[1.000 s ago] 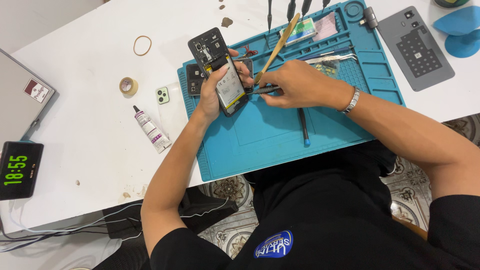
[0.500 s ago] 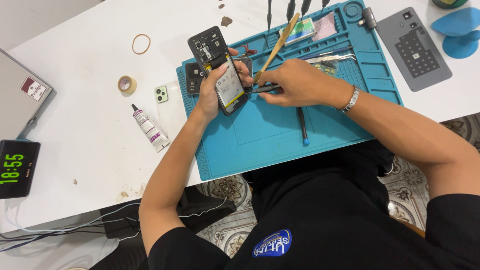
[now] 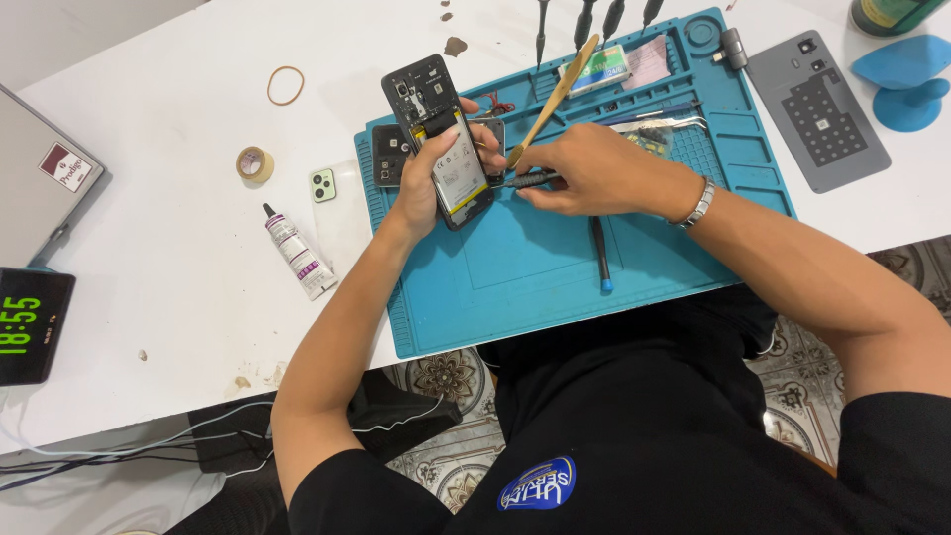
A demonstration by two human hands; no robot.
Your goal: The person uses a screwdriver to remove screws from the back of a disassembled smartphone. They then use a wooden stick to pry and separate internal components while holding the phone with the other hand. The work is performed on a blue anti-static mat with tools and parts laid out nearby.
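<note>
Opened phone [image 3: 443, 139], glossy flat battery [image 3: 459, 176]

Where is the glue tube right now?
In the head view, the glue tube lies on the white table, left of the blue mat, below the tape roll.

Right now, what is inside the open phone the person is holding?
Inside the phone, a big battery fills the lower part, with dark parts above it. The left hand covers its bottom end, and whatever is under the battery is hidden.
</note>
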